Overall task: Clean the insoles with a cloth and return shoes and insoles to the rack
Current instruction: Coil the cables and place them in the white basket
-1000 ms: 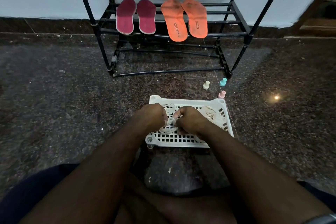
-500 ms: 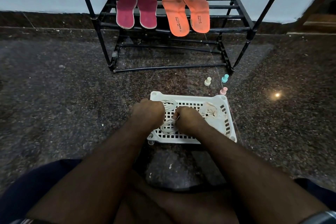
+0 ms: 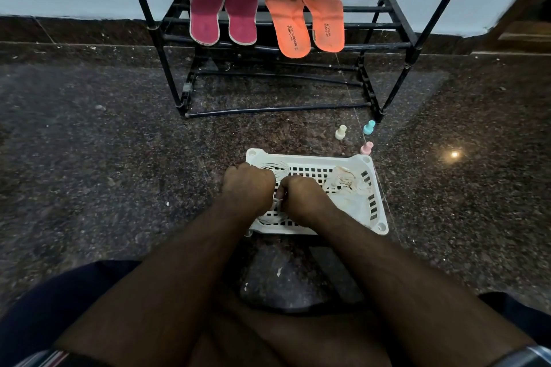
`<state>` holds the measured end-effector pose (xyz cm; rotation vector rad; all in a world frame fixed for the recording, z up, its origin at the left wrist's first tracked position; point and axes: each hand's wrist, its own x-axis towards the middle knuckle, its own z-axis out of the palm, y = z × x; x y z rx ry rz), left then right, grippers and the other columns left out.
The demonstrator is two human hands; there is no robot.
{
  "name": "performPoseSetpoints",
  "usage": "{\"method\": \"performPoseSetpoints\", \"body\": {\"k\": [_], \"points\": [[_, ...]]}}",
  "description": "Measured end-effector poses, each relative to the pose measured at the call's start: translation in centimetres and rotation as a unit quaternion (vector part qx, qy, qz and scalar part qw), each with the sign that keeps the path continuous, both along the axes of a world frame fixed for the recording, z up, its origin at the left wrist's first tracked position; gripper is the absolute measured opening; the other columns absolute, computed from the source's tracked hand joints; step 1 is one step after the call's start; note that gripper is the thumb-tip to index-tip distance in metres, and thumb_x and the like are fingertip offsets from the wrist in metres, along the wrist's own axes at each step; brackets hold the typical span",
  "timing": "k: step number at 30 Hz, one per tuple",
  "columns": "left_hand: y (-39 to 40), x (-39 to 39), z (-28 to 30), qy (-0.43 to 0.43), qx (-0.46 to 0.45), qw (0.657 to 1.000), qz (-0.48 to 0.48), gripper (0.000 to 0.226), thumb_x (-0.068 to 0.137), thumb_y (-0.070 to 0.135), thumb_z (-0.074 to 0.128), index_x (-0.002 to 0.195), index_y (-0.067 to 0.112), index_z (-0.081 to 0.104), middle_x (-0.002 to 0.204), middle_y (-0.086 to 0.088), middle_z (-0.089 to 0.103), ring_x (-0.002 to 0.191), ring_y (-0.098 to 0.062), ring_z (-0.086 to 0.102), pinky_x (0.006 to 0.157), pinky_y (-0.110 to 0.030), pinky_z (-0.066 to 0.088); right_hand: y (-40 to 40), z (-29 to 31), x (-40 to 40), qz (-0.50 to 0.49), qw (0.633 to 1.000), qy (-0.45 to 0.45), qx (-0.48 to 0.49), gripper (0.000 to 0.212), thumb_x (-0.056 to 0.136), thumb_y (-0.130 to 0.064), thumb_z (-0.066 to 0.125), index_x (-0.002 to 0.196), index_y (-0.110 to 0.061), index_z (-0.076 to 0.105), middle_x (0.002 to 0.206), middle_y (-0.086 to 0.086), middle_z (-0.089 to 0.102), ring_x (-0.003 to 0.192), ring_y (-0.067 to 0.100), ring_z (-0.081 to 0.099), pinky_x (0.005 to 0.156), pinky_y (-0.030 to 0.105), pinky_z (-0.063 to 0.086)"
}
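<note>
Left hand (image 3: 249,185), right hand (image 3: 304,198): fingers curled, pinching white cord (image 3: 275,202) over white perforated plastic basket (image 3: 362,211) | maroon insoles (image 3: 223,13), orange insoles (image 3: 305,19) on black metal rack (image 3: 387,6).

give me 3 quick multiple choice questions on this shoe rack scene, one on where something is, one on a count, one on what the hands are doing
1. Where do the orange insoles lie?
A. on the rack shelf, right of the maroon insoles
B. in the white tray
C. on the floor

2. How many small pegs stand on the floor beyond the tray?
A. one
B. three
C. five

3. What state are the hands in?
A. both flat on the floor
B. both curled round pale cord over the tray
C. one lifting an insole

Answers:
1 A, they rest across the rack bars beside the maroon insoles.
2 B, cream, blue, pink.
3 B, left hand and right hand grip cord over the tray.
</note>
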<state>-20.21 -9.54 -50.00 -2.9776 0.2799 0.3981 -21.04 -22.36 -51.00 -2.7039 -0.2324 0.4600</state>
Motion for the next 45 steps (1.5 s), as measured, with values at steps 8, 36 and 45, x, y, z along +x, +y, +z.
{"method": "performPoseSetpoints", "body": {"k": [8, 36, 45], "points": [[-0.01, 0.02, 0.01, 0.005, 0.002, 1.000, -0.008, 0.026, 0.091, 0.031, 0.058, 0.116, 0.025, 0.061, 0.119, -0.003, 0.066, 0.116, -0.026, 0.055, 0.091, -0.039, 0.041, -0.05, -0.02, -0.25, 0.016, 1.000, -0.023, 0.001, 0.013, 0.086, -0.019, 0.059, 0.094, -0.010, 0.065, 0.096, 0.011, 0.070, 0.093, 0.030, 0.063, 0.080, 0.037, 0.051], [0.59, -0.19, 0.97, 0.041, 0.020, 0.999, 0.004, 0.048, 0.081, 0.049, 0.073, 0.121, 0.024, 0.060, 0.119, -0.002, 0.065, 0.115, -0.026, 0.055, 0.090, -0.040, 0.041, -0.27, 0.06, -0.15, 0.035, 0.999, -0.017, -0.034, 0.019, 0.080, -0.018, 0.069, 0.098, -0.012, 0.065, 0.098, 0.008, 0.070, 0.095, 0.025, 0.064, 0.078, 0.033, 0.053], [0.38, -0.57, 0.62, 0.043, 0.048, 0.998, -0.005, 0.038, 0.086, 0.035, 0.069, 0.121, 0.023, 0.060, 0.124, -0.003, 0.064, 0.118, -0.026, 0.054, 0.091, -0.039, 0.040, 0.02, -0.07, -0.46, 0.062, 0.997, -0.014, -0.054, 0.027, 0.077, -0.017, 0.074, 0.102, -0.009, 0.066, 0.104, 0.010, 0.070, 0.098, 0.028, 0.063, 0.081, 0.032, 0.050]]}}
